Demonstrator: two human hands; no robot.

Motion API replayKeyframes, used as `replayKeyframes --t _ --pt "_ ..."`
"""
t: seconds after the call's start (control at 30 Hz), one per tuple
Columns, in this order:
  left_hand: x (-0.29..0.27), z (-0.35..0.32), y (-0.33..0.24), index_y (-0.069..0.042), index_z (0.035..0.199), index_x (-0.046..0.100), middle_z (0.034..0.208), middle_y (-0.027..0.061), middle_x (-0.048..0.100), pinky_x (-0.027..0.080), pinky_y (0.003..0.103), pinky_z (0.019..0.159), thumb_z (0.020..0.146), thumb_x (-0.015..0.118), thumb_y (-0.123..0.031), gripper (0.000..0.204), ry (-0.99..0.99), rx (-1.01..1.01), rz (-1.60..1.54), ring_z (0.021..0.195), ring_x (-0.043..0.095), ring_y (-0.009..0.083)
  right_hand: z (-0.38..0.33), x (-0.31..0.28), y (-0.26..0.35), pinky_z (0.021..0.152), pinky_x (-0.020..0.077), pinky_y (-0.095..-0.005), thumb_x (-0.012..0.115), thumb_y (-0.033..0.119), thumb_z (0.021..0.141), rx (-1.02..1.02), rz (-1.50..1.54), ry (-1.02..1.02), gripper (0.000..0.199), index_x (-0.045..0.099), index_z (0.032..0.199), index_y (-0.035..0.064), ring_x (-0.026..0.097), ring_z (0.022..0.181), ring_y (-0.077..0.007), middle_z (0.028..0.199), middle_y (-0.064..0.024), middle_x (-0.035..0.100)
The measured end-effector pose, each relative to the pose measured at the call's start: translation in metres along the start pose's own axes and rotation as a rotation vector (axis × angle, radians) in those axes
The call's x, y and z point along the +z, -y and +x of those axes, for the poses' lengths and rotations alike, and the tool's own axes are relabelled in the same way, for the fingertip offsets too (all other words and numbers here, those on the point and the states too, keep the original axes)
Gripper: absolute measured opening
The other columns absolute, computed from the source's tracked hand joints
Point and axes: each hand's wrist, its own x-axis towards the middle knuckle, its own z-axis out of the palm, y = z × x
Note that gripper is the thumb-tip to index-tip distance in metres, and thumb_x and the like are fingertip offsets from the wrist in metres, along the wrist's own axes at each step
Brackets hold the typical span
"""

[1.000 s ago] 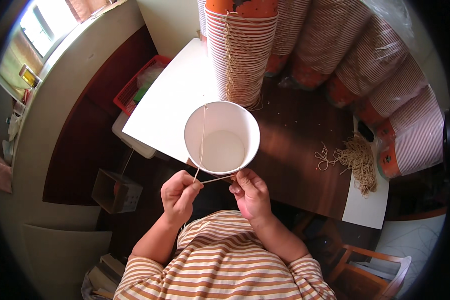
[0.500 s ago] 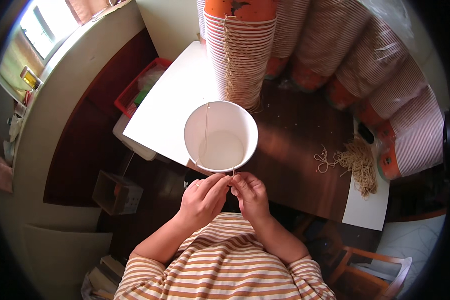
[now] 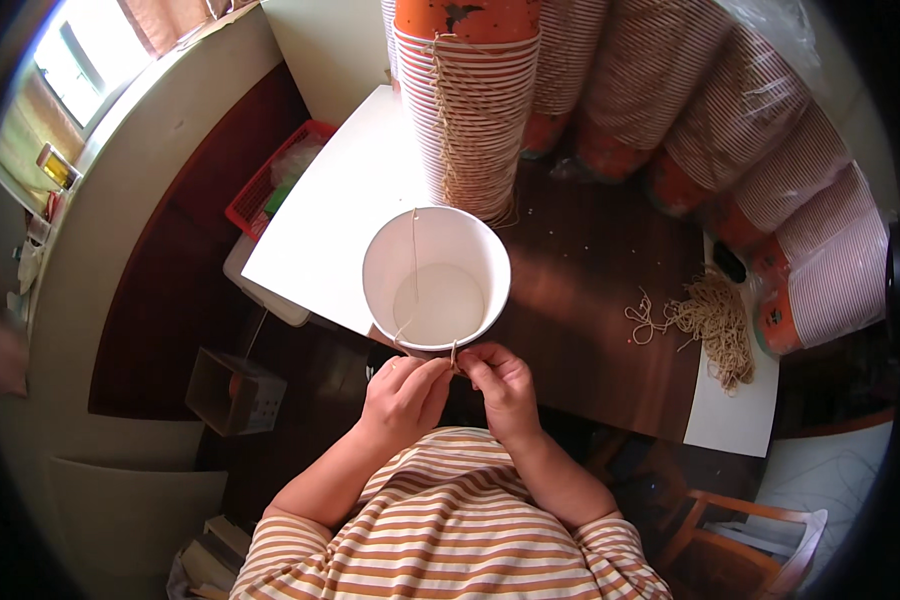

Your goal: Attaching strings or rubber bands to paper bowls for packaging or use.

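A white paper bucket (image 3: 480, 255) stands at the near edge of the table with its mouth facing me. A thin beige cord (image 3: 415, 245) runs from a hole in the far rim down across the inside to the near rim. Just below that near rim, my left hand (image 3: 400, 395) and my right hand (image 3: 503, 390) pinch the cord close together. A small loop of cord shows at the rim between them. The fingertips of both hands are partly hidden, so the knot or end they hold is hard to make out.
Behind the bucket rises a tall stack of orange-and-white buckets (image 3: 480, 110) with cords hanging down it. More wrapped stacks (image 3: 660, 80) line the back right. A heap of loose cord (image 3: 722, 325) lies at the right on a white sheet (image 3: 735, 415). A red basket (image 3: 255, 190) sits at the left.
The cord at the near rim now shows as a loop above my fingers. My hands have shifted slightly, and the whole view has moved a little to the left.
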Motion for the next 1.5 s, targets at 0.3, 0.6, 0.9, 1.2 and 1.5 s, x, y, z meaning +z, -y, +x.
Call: replayKeyframes --t 0.3,0.6,0.9,1.2,1.5 --pt "0.007 -0.006 0.005 0.001 0.09 0.06 0.076 0.0095 0.059 0.044 0.033 0.056 0.068 0.064 0.002 0.022 -0.003 0.086 0.028 0.061 0.055 0.0239 -0.008 0.008 -0.005 0.074 0.0453 -0.019 0.062 0.011 0.088 0.003 0.065 0.011 0.012 0.062 0.096 0.0024 0.054 0.079 -0.0033 0.088 0.0013 0.063" --pt "0.009 -0.005 0.007 0.0 0.087 0.06 0.075 0.009 0.057 0.046 0.034 0.06 0.067 0.064 0.001 0.021 0.022 0.091 0.045 0.063 0.056 0.0239 -0.002 0.009 -0.014 0.07 0.0457 -0.0203 0.062 0.009 0.087 -0.113 -0.113 -0.063 0.008 0.062 0.092 0.0019 0.054 0.075 -0.004 0.084 0.0009 0.063" --pt "0.012 0.001 0.009 -0.003 0.076 0.056 0.066 0.0069 0.05 0.044 0.034 0.057 0.065 0.064 0.0 0.014 0.005 0.115 0.071 0.059 0.052 0.0237 0.003 0.02 -0.016 0.064 0.0451 -0.0217 0.061 0.01 0.088 -0.123 -0.058 -0.178 0.01 0.061 0.087 -0.0002 0.052 0.072 -0.0052 0.078 -0.0009 0.062" --pt "0.013 0.003 0.01 -0.003 0.074 0.055 0.063 0.0063 0.046 0.04 0.033 0.052 0.064 0.065 -0.002 0.014 0.047 0.148 0.083 0.054 0.048 0.0219 0.009 0.027 -0.01 0.065 0.0449 -0.0212 0.06 0.011 0.089 -0.131 -0.067 -0.198 0.012 0.062 0.089 -0.0008 0.053 0.072 -0.0054 0.08 -0.0006 0.063" --pt "0.015 0.004 0.016 -0.001 0.081 0.059 0.063 0.0052 0.046 0.038 0.032 0.051 0.065 0.067 -0.005 0.018 0.025 0.173 0.115 0.052 0.046 0.0204 0.018 0.029 -0.009 0.06 0.0424 -0.0188 0.061 0.014 0.089 -0.074 0.005 -0.199 0.011 0.063 0.086 0.0035 0.051 0.065 -0.0041 0.073 0.0005 0.059"
